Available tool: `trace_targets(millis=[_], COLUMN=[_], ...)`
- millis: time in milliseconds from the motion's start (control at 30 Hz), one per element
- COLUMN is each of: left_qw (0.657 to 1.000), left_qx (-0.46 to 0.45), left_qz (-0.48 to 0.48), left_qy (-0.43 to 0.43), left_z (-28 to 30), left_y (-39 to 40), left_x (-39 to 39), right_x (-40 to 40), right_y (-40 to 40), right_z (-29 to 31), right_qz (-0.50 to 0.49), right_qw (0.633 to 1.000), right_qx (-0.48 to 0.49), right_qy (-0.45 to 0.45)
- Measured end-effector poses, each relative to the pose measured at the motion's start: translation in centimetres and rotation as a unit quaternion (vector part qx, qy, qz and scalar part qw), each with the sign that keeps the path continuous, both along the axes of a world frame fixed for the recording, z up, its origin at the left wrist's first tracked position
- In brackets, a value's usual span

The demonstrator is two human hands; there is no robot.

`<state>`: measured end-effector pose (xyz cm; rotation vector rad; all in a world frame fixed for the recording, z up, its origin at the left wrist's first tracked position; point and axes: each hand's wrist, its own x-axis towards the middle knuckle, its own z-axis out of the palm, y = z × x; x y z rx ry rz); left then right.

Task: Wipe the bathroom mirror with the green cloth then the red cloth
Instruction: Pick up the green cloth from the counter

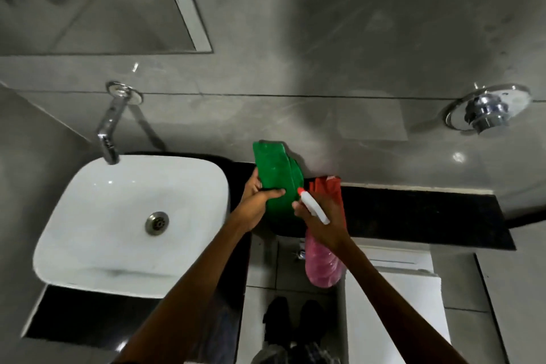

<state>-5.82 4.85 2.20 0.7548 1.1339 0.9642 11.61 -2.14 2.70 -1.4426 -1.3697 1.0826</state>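
The green cloth [276, 180] is gripped in the left hand [255, 204] above the dark surface [413, 213]; a spray bottle [320, 245] is clasped in the right hand [322, 224], its nozzle aimed at it. The red cloth [328, 189] is left by the wall. Wetting seems underway; next, the mirror [103, 0] must be reached.

Green cloth [276, 177]: solid bright green, no pattern, between the fingers [273, 193] of the left hand [256, 201].
Red cloth [326, 188]: plain orange-red, just beyond the right hand [320, 220].
Spray bottle [322, 266]: translucent pink body below the right fingers; white spray head [314, 205] with a red nozzle tip [300, 191] above them.
Surface [413, 213]: black, faintly speckled, glossy.
Basin [130, 224]: plain white, with a silver drain [157, 223].
Tap [110, 127]: polished chrome.
Wall [325, 53]: grey tiles with dark joint lines and pale smears.
Wall valve [487, 111]: chrome.
Mirror [88, 0]: reflects grey, with a pale strip at its edge.
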Motion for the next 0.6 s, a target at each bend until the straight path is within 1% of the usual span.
trace_targets(millis=[67, 200, 300, 367, 500, 600], left_qw=[1.0, 1.0, 1.0, 1.0, 1.0, 0.999], left_qx=[0.008, 0.016, 0.017, 0.011, 0.01, 0.008], left_qz=[-0.006, -0.011, -0.007, -0.006, -0.012, -0.021], left_qy=[0.01, 0.013, 0.009, 0.012, 0.022, 0.026], left_z=[1.5, 3.0, 2.9, 2.6, 1.4, 0.6], left_y=[0.2, 0.4, 0.3, 0.1, -0.4, -0.7], left_x=[-1.1, -2.5, -3.3, -3.6, -3.2, -2.5], right_x=[-1.3, -2.2, -2.2, -2.3, -2.0, -1.8], right_y=[-0.4, -1.1, -0.8, -0.7, -0.8, -1.0], right_z=[0.4, 1.3, 1.3, 1.1, 0.7, -0.2], right_qz=[-0.012, 0.007, -0.01, 0.004, -0.02, 0.025], right_qw=[0.999, 0.999, 1.0, 1.0, 0.999, 1.0], right_qx=[-0.028, -0.019, -0.024, -0.023, -0.029, -0.006], right_qy=[0.014, 0.029, 0.012, 0.0, 0.019, 0.0])
